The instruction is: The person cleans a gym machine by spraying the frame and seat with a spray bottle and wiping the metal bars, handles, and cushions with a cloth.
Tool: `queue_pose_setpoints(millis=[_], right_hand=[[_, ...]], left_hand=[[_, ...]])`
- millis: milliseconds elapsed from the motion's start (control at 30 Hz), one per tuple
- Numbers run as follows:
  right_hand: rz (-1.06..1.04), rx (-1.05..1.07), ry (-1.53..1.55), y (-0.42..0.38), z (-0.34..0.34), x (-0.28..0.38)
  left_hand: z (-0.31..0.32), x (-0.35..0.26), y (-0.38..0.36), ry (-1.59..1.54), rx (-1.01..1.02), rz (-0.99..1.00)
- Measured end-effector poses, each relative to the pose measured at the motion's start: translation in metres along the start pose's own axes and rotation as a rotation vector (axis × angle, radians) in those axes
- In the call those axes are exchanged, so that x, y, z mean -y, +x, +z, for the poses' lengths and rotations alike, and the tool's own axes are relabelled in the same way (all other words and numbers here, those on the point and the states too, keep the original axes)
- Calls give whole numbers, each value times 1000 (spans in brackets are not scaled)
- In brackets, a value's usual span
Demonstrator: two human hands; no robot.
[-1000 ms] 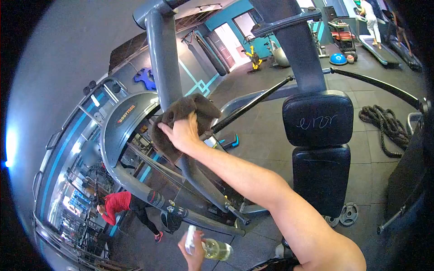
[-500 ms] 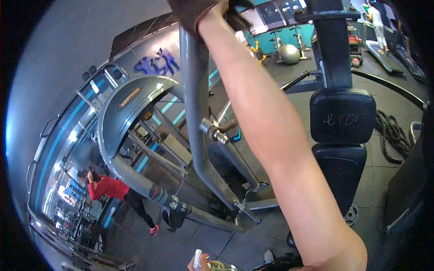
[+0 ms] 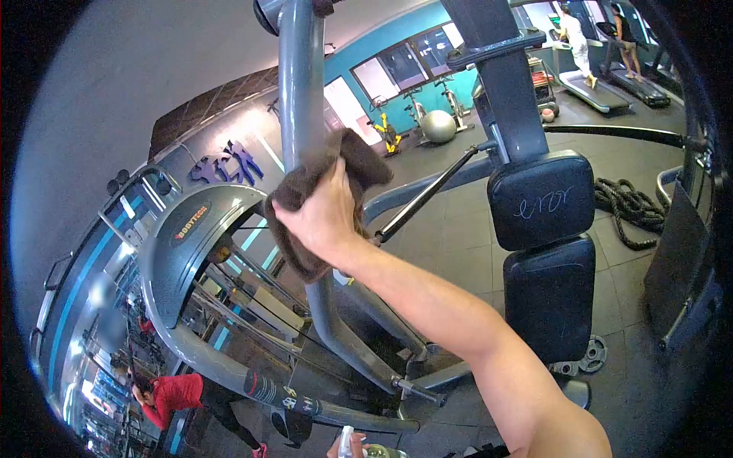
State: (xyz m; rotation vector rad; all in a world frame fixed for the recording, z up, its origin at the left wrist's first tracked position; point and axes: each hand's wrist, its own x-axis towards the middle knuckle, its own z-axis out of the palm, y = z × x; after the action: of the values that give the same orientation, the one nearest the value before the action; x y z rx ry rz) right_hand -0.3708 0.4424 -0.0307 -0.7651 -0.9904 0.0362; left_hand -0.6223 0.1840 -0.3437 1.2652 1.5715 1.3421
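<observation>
On my remote feed, fisheye distortion curves the scene toward blackened corners; light glares from a tall white doorway (image 3: 350, 108), highlights streak a glossy grey metal tube (image 3: 301, 80), and blur softens the upper edge of a dark brown cloth (image 3: 368, 162).

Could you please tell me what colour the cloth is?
The cloth is dark brown, as the head view shows.

Dark tiled floor (image 3: 622, 286), seams visible. Grey tubular-frame gym machine (image 3: 301, 84) stands on it mid-view. From view centre: silver exercise ball (image 3: 438, 126) 1 o'clock, treadmills (image 3: 594, 93) 2, coiled black battle rope (image 3: 630, 215) 3, grey weight plate (image 3: 595, 353) 4.
</observation>
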Motion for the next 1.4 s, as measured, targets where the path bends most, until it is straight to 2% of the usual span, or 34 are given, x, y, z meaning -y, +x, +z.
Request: queue_pose_setpoints(millis=[33,100,167,200,233,300,333,400,433,500,567,633,667,700,767,867,1000,1100,1200,1300,1367,1400], right_hand=[[-101,-62,-23,12,2,0],[-140,-94,-124,47,9,9],[-154,-193,-162,81,11,27],[-130,-128,-118,93,4,38],[-253,-176,-115,102,4,38],[-535,-259,-416,114,-4,40],[-637,-234,-444,122,-6,44],[-833,-180,-505,144,-7,50],[-882,-238,-604,158,-3,57],[-974,-171,-702,196,-4,73],[-671,-113,-844,267,51,74],[-933,491,-1432,262,8,141],[-936,445,-1349,264,1,150],[-928,631,-1212,282,1,155],[-709,840,-1100,305,2,162],[-867,690,-1135,318,19,148],[-969,492,-907,287,-27,132],[-830,167,-653,272,-56,99],[-1073,-91,-504,268,-88,52],[-1221,-135,-389,271,-129,26],[-703,59,-129,248,-160,38],[-538,90,-58,237,-174,52]], left_hand=[[-1,-4,-1,8,46,-28],[9,5,-9,-99,-67,4],[15,-6,-13,-144,-115,-122],[10,-14,-12,-82,-56,-248],[12,-11,-15,-97,-94,-199],[20,0,-24,-134,-176,-102],[21,-5,-25,-63,-151,-92],[27,-19,-32,-81,-190,-178],[30,-22,-33,-90,-205,-220],[26,7,-33,-125,-223,-171],[30,3,-35,-109,-218,-166],[35,-3,-39,-95,-211,-160],[36,-7,-42,-108,-215,-166],[39,-10,-45,-89,-204,-157],[44,-15,-49,-81,-202,-159],[53,-17,-58,-88,-192,-147],[64,-17,-67,-72,-172,-131],[69,-20,-71,-65,-160,-109],[75,-20,-76,-58,-140,-90],[77,-19,-81,-53,-117,-63],[79,-18,-83,-48,-101,-44],[79,-17,-86,-44,-94,-34]])
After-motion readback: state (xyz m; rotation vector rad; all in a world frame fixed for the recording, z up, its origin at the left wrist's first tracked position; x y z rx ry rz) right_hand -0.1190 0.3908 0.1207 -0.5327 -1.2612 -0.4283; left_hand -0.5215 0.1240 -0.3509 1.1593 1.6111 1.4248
